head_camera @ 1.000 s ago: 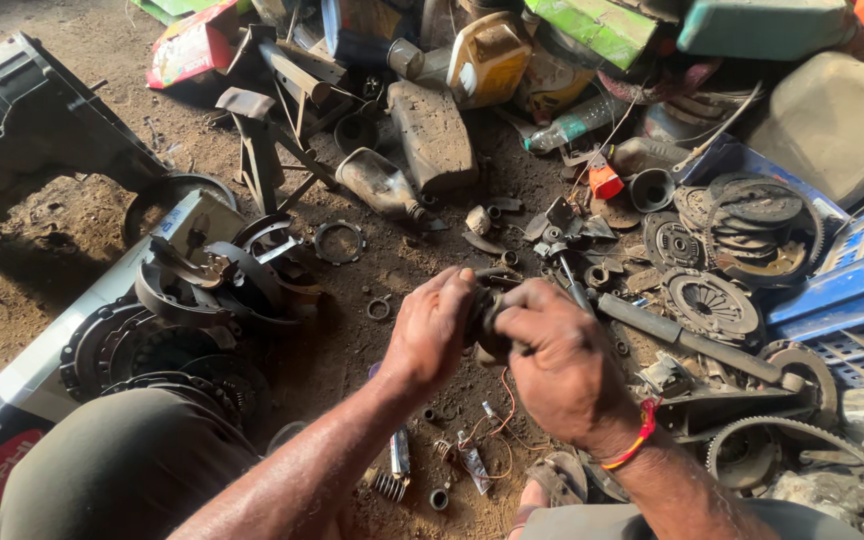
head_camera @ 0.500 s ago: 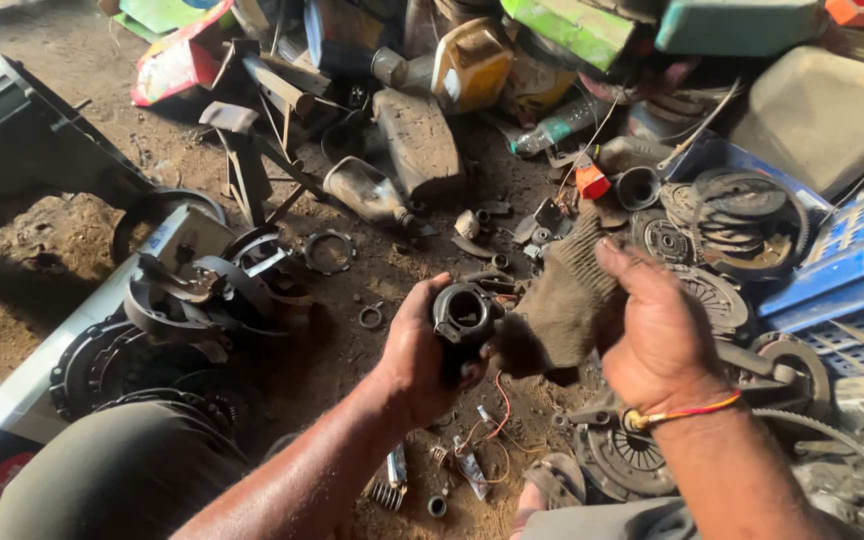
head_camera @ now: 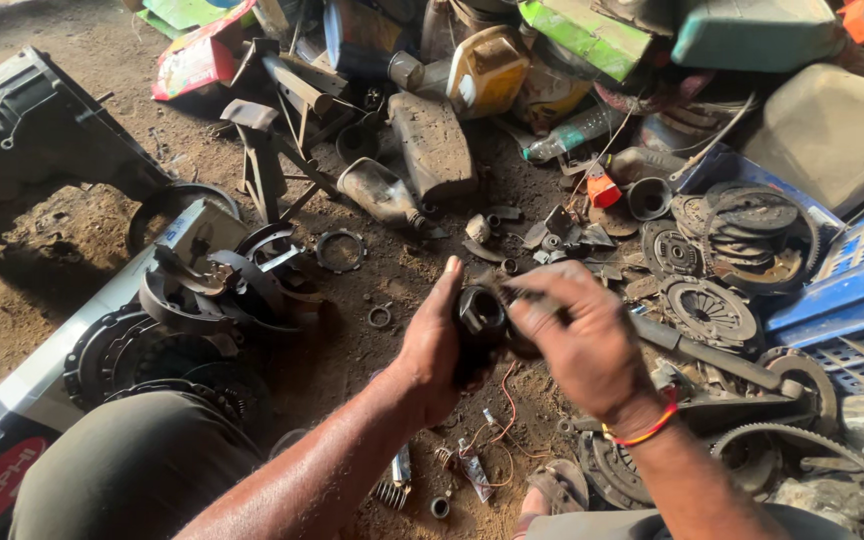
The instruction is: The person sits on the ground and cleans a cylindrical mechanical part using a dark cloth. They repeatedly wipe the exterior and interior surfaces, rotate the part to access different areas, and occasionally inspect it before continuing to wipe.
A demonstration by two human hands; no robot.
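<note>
A: Head view, item 1?
B: Bearing, dark round metal part, centre of view, held above the dirt floor. Left hand closed around it, thumb up along its left side.

A: Item 2?
B: Right hand, just right of the bearing, fingers curled onto its top edge; blurred, so I cannot tell whether it grips or only touches. Red-and-yellow band at the wrist.

A: Surroundings?
B: Clutch discs well right of the bearing. Yellow can far above it. Ring on the floor just left of it. Thin wires below it. Dark housing far left.
</note>
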